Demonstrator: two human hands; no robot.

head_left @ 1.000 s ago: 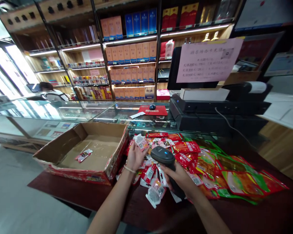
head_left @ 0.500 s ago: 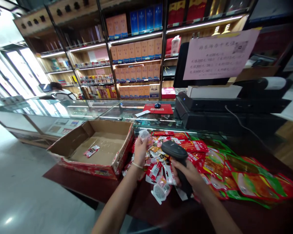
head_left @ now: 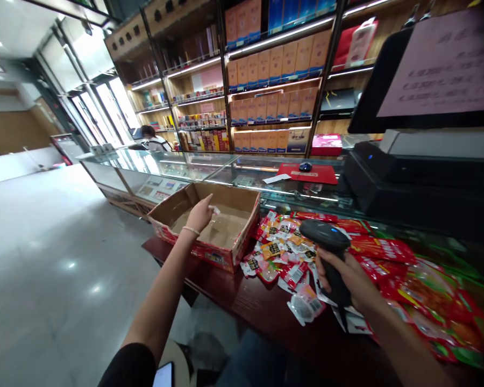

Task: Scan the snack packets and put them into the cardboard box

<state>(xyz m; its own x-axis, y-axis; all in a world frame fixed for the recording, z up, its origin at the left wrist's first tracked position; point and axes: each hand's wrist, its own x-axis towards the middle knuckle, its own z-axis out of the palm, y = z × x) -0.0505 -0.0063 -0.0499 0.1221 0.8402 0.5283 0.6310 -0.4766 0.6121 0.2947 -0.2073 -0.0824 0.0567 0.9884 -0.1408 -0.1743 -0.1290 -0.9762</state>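
My left hand reaches over the open cardboard box. Its fingers are closed, and a bit of a small snack packet shows white at the fingertips, the rest hidden. My right hand grips the handle of a black barcode scanner, its head above a heap of small snack packets with red, white and orange wrappers. Near the scanner, at the front of the heap, lies a clear-and-white packet.
Larger red and green snack bags spread along the right side. Behind stand a black cash register and a monitor with a pink notice. A mouse rests on a red pad on the glass counter. Another person is far back.
My left hand has moved left with its packet, from above the heap to over the box. The view has swung left. My right hand still holds the scanner over the packets.
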